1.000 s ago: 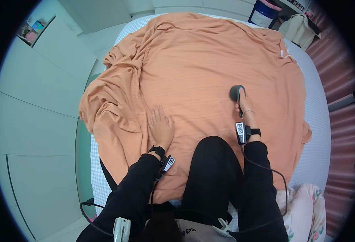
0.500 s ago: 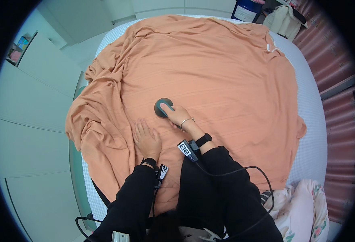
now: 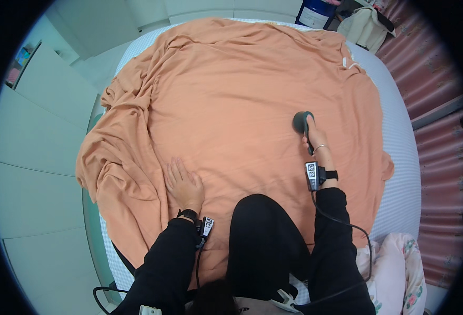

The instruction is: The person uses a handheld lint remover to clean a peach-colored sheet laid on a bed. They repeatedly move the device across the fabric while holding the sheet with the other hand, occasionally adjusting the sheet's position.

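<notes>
A large peach-coloured cloth (image 3: 242, 94) is spread over the bed, smooth across the middle and bunched in thick folds along its left side. My right hand (image 3: 315, 135) is closed around the handle of a dark green lint shaver (image 3: 301, 123), thumb along its top. The shaver's round head is at the cloth, right of the middle; its underside is hidden. My left hand (image 3: 184, 185) lies flat with fingers outstretched, pressing on the cloth beside the folds.
A white and pale blue checked sheet (image 3: 399, 173) shows around the cloth. Floral bedding (image 3: 394, 273) lies at the lower right. My bent knee (image 3: 263, 220) rests between my arms. A black cable (image 3: 347, 223) trails from the right wrist device. Pale cabinets (image 3: 37, 194) stand left, pink curtains (image 3: 426, 68) right.
My right hand has carried the lint shaver to the right across the cloth, from near the left hand. The left hand still presses on the cloth. The view has shifted slightly.
</notes>
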The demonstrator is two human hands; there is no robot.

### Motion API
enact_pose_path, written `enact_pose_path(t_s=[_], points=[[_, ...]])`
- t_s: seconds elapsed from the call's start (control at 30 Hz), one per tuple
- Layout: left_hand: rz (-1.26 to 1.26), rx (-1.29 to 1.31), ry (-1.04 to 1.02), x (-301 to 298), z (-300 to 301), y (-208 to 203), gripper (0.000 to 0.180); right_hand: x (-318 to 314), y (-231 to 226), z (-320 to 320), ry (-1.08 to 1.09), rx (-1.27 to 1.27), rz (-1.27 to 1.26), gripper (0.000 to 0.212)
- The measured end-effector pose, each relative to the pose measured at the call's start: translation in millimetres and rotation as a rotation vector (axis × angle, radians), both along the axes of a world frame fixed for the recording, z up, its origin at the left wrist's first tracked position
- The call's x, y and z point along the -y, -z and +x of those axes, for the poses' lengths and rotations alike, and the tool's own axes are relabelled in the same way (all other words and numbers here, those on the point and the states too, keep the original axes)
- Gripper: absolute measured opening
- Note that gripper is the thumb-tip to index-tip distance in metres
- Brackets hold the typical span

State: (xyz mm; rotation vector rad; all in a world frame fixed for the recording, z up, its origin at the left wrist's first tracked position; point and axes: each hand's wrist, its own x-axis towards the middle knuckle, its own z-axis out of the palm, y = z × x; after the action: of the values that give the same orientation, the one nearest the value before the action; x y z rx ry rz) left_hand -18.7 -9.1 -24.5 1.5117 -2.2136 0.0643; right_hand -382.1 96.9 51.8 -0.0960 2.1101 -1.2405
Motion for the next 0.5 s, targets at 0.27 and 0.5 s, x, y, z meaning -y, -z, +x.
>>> enact_pose_path(t_s=[0.27,0.5], points=[[0.002,0.042,-0.014,0.0,-2.3,0.6,0.057,69.7,9.5,72.3,-0.276,-0.069,-0.008,0.061],[-0.025,0.086,0.002,1.9,-1.1,3.3,0.058,114.0,9.5,85.6,-0.376,0.025,-0.145,0.059]])
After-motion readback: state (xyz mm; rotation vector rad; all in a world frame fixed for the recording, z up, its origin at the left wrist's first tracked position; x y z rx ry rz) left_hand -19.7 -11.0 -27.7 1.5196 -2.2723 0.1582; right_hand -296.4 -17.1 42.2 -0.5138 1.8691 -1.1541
